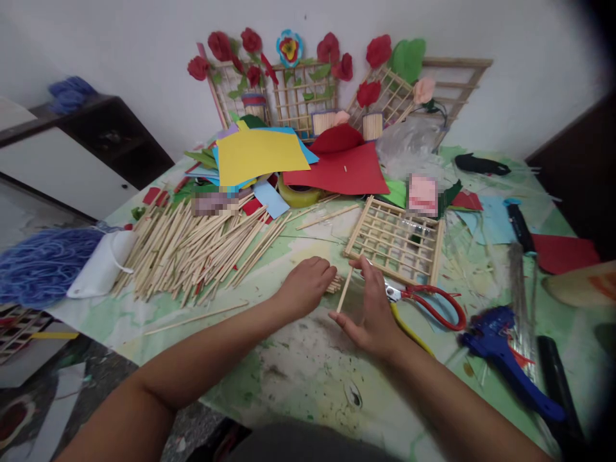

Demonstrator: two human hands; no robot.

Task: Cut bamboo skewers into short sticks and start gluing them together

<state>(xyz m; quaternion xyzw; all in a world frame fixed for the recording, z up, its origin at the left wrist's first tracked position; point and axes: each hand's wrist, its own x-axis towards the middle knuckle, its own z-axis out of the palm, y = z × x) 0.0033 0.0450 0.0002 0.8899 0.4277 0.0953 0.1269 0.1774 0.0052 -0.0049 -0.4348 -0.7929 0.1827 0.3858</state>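
In the middle of the table, my left hand [308, 285] has its fingers curled over a small bundle of short wooden sticks [333, 285], whose ends poke out on the right. My right hand [373, 314] holds one short wooden stick [344, 292] lengthwise between thumb and fingertip, just right of the bundle. Behind my right hand lies a square lattice of thin sticks [394, 237]. Red-handled cutters [436, 305] rest beside that hand, and a yellow handle [409, 330] shows partly behind my wrist.
Many long sticks [187, 250] are heaped left, beside blue yarn [43, 266] and a white glue gun-like object [102, 263]. Coloured sheets [262, 154] and red paper flowers [220, 46] stand behind. A blue glue gun [510, 362] and clear sticks [518, 289] lie right.
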